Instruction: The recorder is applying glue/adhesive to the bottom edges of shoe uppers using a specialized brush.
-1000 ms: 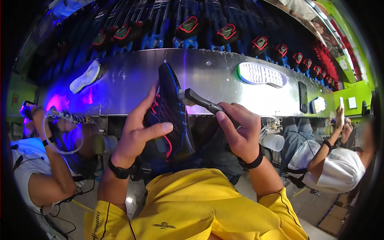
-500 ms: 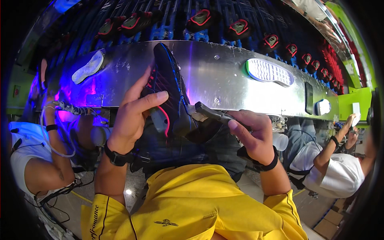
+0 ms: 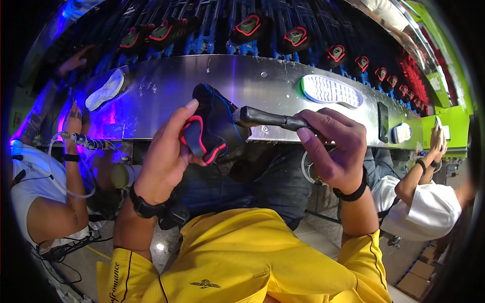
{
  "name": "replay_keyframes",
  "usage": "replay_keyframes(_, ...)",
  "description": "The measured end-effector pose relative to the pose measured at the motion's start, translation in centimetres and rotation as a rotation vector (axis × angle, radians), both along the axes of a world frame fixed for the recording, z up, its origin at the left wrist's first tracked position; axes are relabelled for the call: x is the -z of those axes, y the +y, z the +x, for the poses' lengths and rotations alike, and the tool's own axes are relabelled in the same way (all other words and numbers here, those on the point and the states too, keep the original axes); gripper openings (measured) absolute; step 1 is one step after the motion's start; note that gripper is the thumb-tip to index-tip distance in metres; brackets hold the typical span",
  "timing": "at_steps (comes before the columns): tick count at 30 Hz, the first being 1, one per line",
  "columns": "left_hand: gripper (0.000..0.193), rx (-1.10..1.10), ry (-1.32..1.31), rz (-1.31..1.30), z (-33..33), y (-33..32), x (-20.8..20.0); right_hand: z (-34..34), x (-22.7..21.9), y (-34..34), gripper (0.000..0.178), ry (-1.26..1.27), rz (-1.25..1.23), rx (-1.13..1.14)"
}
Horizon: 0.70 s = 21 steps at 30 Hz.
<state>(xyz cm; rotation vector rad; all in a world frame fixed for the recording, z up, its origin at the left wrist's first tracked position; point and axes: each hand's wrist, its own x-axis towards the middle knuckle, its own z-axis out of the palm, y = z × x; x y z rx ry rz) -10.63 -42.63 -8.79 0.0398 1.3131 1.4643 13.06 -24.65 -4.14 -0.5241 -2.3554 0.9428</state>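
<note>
A black shoe upper (image 3: 217, 113) with a red-edged collar and a blue line along its lower side is gripped around the collar end by my left hand (image 3: 169, 144). It hangs over the near edge of the metal ledge, toe pointing away. My right hand (image 3: 336, 146) is closed on the dark handle of a brush (image 3: 268, 117). The brush head meets the right side of the shoe upper, near the blue line. Bristles are mostly hidden behind the brush head and the upper.
On the metal ledge (image 3: 166, 76) lie a white sole (image 3: 105, 90), a white-and-blue sole (image 3: 333, 91), a black phone-like slab (image 3: 383, 122) and a small white piece (image 3: 402, 132). Beyond, several black shoe uppers (image 3: 247, 28) stand on a rack. Co-workers sit at both sides.
The shoe upper has turned in my left hand, its collar now facing me more and its toe lower. My right hand has moved right and up with the brush.
</note>
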Motion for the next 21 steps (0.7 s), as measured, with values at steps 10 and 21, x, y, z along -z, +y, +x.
replay_keyframes(10,0.067,0.188,-0.324,-0.010,0.5,-1.2,1.1,-1.2,0.0,2.7,0.025,0.092,0.249,-0.097)
replay_keyframes(21,0.055,0.123,-0.649,-0.073,1.8,-1.5,2.1,-0.2,4.7,2.7,0.028,0.159,0.128,-0.080)
